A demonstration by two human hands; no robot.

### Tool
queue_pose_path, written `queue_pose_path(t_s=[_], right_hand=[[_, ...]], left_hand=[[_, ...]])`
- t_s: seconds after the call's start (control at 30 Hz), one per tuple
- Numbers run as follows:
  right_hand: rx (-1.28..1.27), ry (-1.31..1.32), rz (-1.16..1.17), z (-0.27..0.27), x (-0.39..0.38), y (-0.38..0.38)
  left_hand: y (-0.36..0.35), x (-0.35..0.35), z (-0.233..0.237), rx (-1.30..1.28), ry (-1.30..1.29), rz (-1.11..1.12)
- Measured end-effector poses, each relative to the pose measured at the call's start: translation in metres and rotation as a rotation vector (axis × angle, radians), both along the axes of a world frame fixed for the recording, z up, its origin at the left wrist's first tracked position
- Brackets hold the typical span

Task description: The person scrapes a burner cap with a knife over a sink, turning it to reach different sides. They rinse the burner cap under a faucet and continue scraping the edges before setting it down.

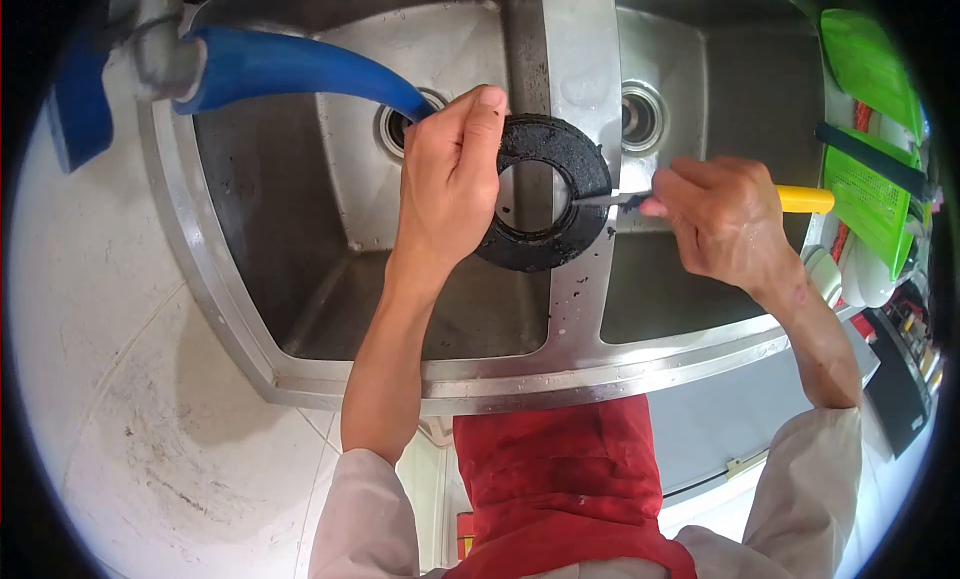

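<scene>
My left hand (450, 184) grips a black, grimy ring-shaped part (565, 149) by its left side and holds it upright over the divider of a double steel sink (250, 309). My right hand (715, 219) holds a yellow-handled tool (805, 198). The tool's thin metal blade (600, 196) touches the ring's right edge. Both hands hover above the sink, not resting on it.
A blue hose (290, 69) runs from a grey fitting at the upper left down toward the left basin's drain (400, 124). The right basin has its own drain (640, 114). Green plastic items (870, 129) stand at the right. White counter surrounds the sink. A red apron hangs below.
</scene>
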State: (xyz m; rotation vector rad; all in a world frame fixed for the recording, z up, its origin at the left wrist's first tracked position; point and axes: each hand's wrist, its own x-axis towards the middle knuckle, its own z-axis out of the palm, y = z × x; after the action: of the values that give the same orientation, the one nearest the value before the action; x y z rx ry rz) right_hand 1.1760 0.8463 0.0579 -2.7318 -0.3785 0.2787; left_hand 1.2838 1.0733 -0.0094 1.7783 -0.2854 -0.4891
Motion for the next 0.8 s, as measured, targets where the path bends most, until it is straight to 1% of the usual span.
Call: queue_pose_path(t_s=[0.03,0.13,0.17,0.27,0.37,0.47,0.57,0.67,0.77,0.8], right_hand=[[-0.010,-0.014,-0.022,0.000,0.004,-0.001],[-0.051,-0.027,-0.080,0.004,0.012,-0.001],[-0.064,-0.026,-0.095,0.005,0.014,0.000],[-0.128,-0.052,-0.060,0.012,0.024,0.009],[-0.166,0.013,0.072,0.025,0.034,0.003],[-0.241,0.073,0.112,0.041,0.032,0.016],[-0.318,0.064,-0.014,0.057,0.031,0.035],[-0.412,0.091,-0.028,0.063,0.023,0.044],[-0.361,0.121,-0.123,0.057,0.002,0.045],[-0.314,0.130,-0.174,0.055,-0.003,0.048]], left_hand=[[-0.001,0.001,-0.001,-0.020,0.009,0.023],[-0.001,0.003,0.007,0.075,-0.036,-0.065],[-0.002,0.002,0.004,0.034,-0.087,-0.083],[0.001,0.002,0.008,0.038,-0.023,-0.142],[0.000,0.000,0.010,-0.033,-0.003,-0.119],[0.000,-0.003,0.017,-0.010,-0.031,-0.115],[0.000,-0.009,0.035,0.042,-0.033,-0.080],[0.007,-0.016,0.045,0.098,0.018,-0.025],[0.023,-0.037,0.062,0.002,0.373,0.007],[0.024,-0.044,0.069,-0.050,0.492,0.062]])
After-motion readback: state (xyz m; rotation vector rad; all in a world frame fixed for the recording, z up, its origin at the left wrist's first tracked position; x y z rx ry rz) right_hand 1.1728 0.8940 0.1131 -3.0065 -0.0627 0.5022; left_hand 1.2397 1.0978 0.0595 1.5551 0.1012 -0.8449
